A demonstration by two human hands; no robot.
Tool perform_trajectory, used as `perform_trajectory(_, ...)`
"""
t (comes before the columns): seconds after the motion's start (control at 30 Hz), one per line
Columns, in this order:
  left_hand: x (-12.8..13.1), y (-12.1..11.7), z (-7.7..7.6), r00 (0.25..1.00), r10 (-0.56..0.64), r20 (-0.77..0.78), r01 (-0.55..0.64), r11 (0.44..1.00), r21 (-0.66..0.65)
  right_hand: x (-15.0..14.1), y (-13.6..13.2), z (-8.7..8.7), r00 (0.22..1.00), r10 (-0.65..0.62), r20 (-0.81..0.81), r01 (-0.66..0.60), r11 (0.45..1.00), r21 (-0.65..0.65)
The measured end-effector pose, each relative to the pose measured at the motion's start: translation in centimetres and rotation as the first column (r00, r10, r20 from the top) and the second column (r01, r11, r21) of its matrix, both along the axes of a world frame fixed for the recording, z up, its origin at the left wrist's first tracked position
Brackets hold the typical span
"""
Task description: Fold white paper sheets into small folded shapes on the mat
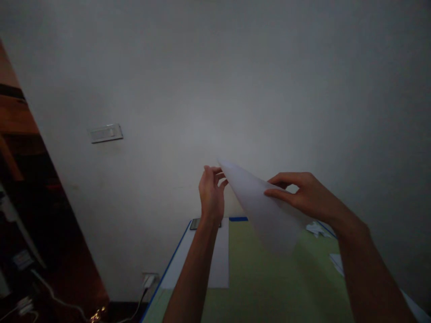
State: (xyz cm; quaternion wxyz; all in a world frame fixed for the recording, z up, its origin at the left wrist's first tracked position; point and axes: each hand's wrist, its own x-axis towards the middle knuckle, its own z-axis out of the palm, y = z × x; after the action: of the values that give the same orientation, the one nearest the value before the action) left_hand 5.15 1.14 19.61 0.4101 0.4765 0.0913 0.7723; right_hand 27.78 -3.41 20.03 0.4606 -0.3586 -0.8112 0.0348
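A white sheet of paper [261, 197] hangs in the air above the green table top, bent lengthwise and narrowing to a point at its upper left. My right hand [298, 190] pinches its upper right edge between thumb and fingers. At the left edge, near the pointed corner, my left hand [212, 190] has its fingers curled against the paper; its fingertips are partly hidden at that edge. Below my left forearm, another white sheet [218, 264] lies flat on the table's left side.
The green table [262, 291] with blue edges stands against a grey wall [215, 89]. A dark flat device [194, 224] lies at its far left. Crumpled white paper [317, 229] and a folded piece [336, 264] lie on the right. A plug with a cable [148, 281] is left of the table.
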Motion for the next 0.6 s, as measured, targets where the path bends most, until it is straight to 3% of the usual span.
perform_trajectory(0.2, -0.04, -1.00, 0.44, 0.992, -0.041, -0.119, 0.051, 0.996, 0.077, -0.08, 0.12, 0.00, 1.000, 0.016, 0.010, -0.016, 1.000, -0.011)
perform_trajectory(0.6, 0.32, -1.13, 0.61, 1.000, -0.020, -0.006, 0.020, 0.998, 0.057, -0.59, -0.41, 0.20, 0.997, 0.063, -0.033, -0.064, 0.998, -0.022)
